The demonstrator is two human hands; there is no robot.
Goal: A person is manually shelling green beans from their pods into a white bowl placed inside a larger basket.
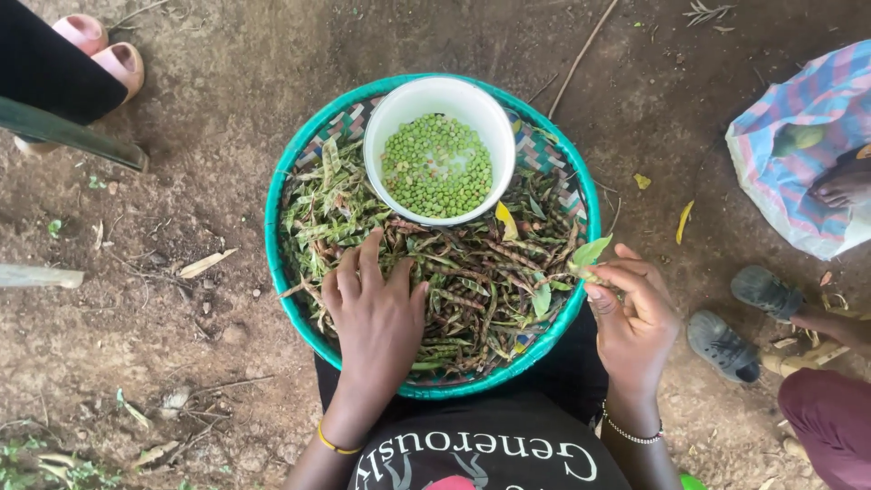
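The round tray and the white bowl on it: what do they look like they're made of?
The tray looks woven from plastic or dyed fibre strips: teal coiled rim, chequered pale weave showing at the top. The white bowl of green peas looks like enamelled metal or plastic: smooth, thin-walled, glossy. Which one is unclear.

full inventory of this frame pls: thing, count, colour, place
Round woven basket tray: 1, teal rim, centre, on the person's lap.
White round bowl: 1, at the tray's far side.
Shelled green peas: many, inside the bowl.
Pea pods: a heap, green and brown, filling the tray around the bowl.
Striped woven sack: 1, pink, blue and white, right edge.
Grey sandals: 2, right, on the dirt.
Pink slippers: 2, top left.
Bare dirt ground: brown, all around.
Yellow bracelet: 1, left wrist.
Beaded bracelet: 1, right wrist.
Left hand: flat on the pods.
Right hand: at the tray's rim, pinching a green pod with leaf.
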